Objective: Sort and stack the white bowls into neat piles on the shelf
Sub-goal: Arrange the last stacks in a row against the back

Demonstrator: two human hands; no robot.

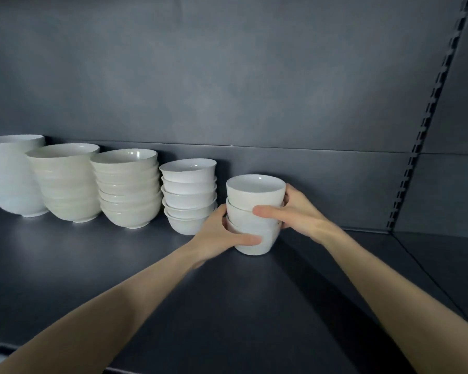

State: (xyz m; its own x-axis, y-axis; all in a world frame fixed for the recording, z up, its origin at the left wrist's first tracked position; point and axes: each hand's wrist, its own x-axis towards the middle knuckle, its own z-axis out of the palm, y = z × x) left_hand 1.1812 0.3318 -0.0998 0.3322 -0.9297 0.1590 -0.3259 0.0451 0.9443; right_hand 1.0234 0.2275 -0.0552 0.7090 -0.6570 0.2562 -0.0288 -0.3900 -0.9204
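Right of centre in the frame, a short stack of small white bowls [254, 214] stands on the dark shelf [173, 292], mouths up, its long axis running vertically with a slight lean; three nested bowls can be made out. Both hands are closed around it. The left hand [222, 233] wraps the lower left side, thumb lying across the front of the bottom bowl. The right hand [295, 209] clasps the right side higher up, thumb pressed across the front of the middle bowl and fingers curled behind. Whether the stack's foot is resting on the shelf or just lifted off it cannot be told.

To the left a row of four more piles runs toward the left edge of the frame, all rims up: a stack of small white bowls [189, 195] just beside the left hand, then a cream stack [129, 187], a larger cream stack [65, 182], and the largest white stack [11, 174] at the frame's left edge. The piles lean slightly.
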